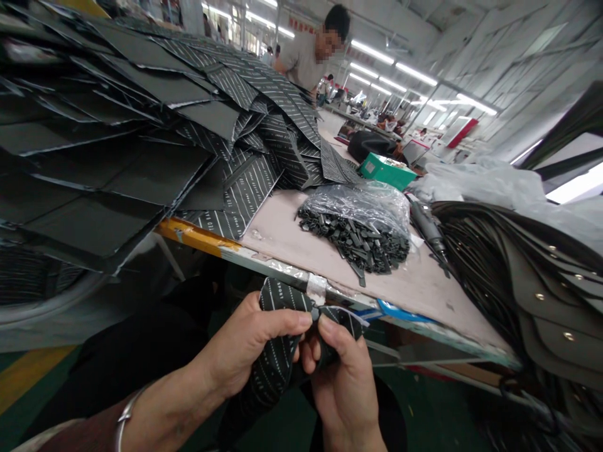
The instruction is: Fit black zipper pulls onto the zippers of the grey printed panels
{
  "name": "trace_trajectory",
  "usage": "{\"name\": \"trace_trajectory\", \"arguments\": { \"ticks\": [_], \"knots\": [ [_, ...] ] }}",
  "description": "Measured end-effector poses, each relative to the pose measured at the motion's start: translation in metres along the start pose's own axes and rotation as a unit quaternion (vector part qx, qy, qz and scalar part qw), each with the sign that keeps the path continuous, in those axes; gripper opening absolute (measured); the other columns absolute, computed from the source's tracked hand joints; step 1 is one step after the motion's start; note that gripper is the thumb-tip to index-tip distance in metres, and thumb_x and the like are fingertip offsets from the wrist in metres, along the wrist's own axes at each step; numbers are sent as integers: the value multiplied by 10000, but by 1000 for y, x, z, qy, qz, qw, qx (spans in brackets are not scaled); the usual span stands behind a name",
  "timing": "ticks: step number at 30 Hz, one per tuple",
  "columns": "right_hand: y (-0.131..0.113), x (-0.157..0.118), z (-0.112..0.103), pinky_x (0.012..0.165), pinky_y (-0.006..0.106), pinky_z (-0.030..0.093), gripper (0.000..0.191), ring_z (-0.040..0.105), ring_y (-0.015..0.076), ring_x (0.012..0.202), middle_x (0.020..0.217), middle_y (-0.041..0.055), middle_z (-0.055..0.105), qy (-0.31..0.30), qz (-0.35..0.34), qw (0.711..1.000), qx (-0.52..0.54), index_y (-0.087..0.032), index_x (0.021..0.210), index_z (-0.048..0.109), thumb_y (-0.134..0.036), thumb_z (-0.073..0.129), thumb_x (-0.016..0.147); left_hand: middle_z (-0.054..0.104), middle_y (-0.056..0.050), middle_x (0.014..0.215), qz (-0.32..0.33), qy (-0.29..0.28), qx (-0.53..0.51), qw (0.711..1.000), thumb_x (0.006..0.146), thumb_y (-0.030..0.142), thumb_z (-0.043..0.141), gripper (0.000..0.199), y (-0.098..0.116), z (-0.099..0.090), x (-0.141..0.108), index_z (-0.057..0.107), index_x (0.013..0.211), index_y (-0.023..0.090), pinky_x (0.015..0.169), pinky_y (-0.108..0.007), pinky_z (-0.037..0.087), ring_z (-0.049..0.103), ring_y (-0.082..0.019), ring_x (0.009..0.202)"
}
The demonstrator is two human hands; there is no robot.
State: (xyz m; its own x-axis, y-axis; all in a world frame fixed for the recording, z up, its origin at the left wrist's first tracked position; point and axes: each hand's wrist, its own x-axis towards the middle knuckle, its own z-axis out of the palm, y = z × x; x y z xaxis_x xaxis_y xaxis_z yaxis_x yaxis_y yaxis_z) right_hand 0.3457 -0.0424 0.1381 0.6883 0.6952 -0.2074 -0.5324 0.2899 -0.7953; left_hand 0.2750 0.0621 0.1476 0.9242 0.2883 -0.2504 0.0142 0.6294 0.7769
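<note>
Stack of dark striped panels (141,144) overhangs left side of pale table (414,295), taped edge toward the wearer. Left hand (249,342), silver bangle (125,417) on wrist, pinches striped strip (276,370) between thumb and fingers, just below table edge. Right hand (343,389) grips same strip near its upper end, fingertips close to left thumb; strip hangs down off the table. Clear bag of black plastic parts (358,235) sits on tabletop, pneumatic hand tool (428,229) just beside it. Far right: pile of dark panels with brass studs (551,307). Co-worker (306,63) stands at far table end.
</note>
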Motion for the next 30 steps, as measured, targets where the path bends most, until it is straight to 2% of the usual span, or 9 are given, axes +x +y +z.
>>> {"name": "trace_trajectory", "arguments": {
  "ticks": [4,8,12,15,17,21,24,27,30],
  "knots": [
    [3,-4,-2,529,200,472,328,542,102,473,472,-15,600,9,-10,1000,0,-172,511,650,-341,790,755,657,-36,571,15,-9,3,1000,778,317,709,249,-2,-3,-6,688,617,128,547,-228,439,578,-139,530],
    [5,-12,-9,622,238,523,141,634,144,628,733,7,739,25,-17,999,-13,-198,786,749,-312,822,747,695,-39,703,6,11,44,999,765,335,769,220,0,-13,-16,733,744,119,645,-233,473,594,-153,666],
    [16,-22,-28,745,352,568,354,709,247,821,905,52,785,55,-11,996,-67,-215,978,755,-300,887,661,733,-52,875,-43,-4,75,996,746,377,814,300,-2,-25,-27,764,920,138,725,-262,498,624,-198,801],
    [28,-30,-42,703,369,577,465,723,265,771,833,56,793,112,-2,986,-123,-219,999,757,-337,935,586,741,-47,886,-47,-2,88,995,766,411,806,309,-10,-26,-32,777,934,153,700,-252,502,604,-183,778],
    [32,-33,-44,657,361,582,419,722,257,713,785,52,793,125,-5,984,-125,-227,950,766,-369,933,594,741,-41,821,-39,16,79,996,785,435,788,304,-14,-23,-34,782,900,154,686,-251,506,600,-176,742],
    [19,-24,-33,750,393,607,285,742,271,794,881,69,806,81,-24,990,-108,-215,917,788,-379,874,699,753,-52,781,-8,44,75,996,807,432,758,301,-6,-9,-26,773,886,143,698,-278,523,634,-199,738],
    [-4,-6,-22,833,394,587,274,733,272,892,959,63,796,42,-63,986,-152,-199,978,790,-373,823,769,759,-42,783,54,93,140,984,820,381,725,242,10,2,-11,757,881,149,671,-280,521,650,-213,731],
    [-28,11,-10,793,364,559,226,705,241,847,931,42,785,48,-127,950,-280,-198,970,784,-375,756,832,768,-38,811,149,164,270,937,816,338,718,186,24,10,5,748,813,154,709,-284,514,667,-232,770],
    [-42,18,-1,705,333,506,204,651,206,736,841,29,770,65,-192,873,-444,-199,811,766,-377,688,872,779,-39,862,222,193,344,892,820,328,729,174,27,10,11,761,820,157,782,-283,501,679,-245,836]
  ]
}}
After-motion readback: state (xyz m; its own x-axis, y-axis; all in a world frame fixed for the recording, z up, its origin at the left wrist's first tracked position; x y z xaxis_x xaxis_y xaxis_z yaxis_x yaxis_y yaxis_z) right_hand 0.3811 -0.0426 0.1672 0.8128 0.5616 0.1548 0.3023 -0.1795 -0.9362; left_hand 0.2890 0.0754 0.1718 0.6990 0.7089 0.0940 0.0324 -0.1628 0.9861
